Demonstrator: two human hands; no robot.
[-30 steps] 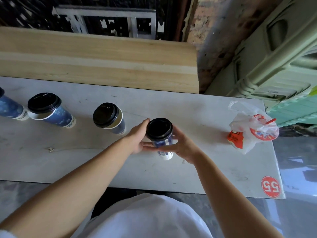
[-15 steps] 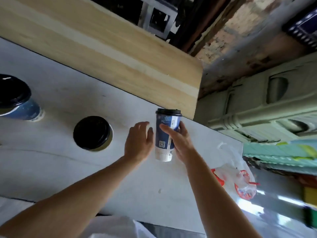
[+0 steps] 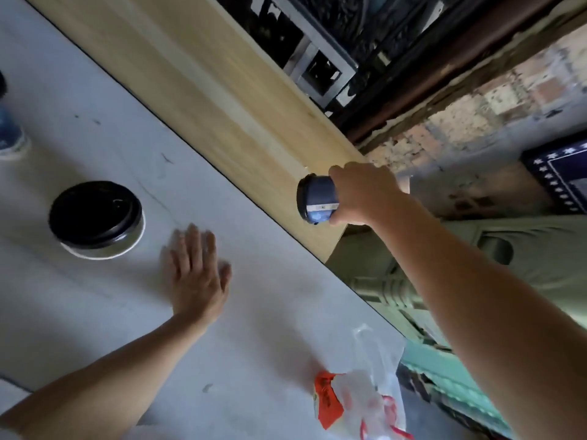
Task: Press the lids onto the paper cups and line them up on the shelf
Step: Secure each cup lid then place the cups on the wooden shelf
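My right hand (image 3: 362, 193) grips a blue paper cup (image 3: 317, 200) with a black lid, held up in front of the right end of the wooden shelf board (image 3: 203, 90). My left hand (image 3: 198, 274) lies flat and open over the grey table (image 3: 79, 296), fingers spread. To its left stands a lidded cup (image 3: 95, 217), seen from above with its black lid on. At the left edge, part of another blue cup (image 3: 11, 139) shows.
A clear plastic bag with red print (image 3: 355, 404) lies on the table at the lower right. Green plastic crates (image 3: 508, 258) and a brick wall (image 3: 476, 112) stand beyond the table's right end. A dark metal grille (image 3: 317, 33) is behind the board.
My right hand has lifted the lidded cup off the table, up and right toward the wooden board. My left hand has let go and opened flat. The view has tilted.
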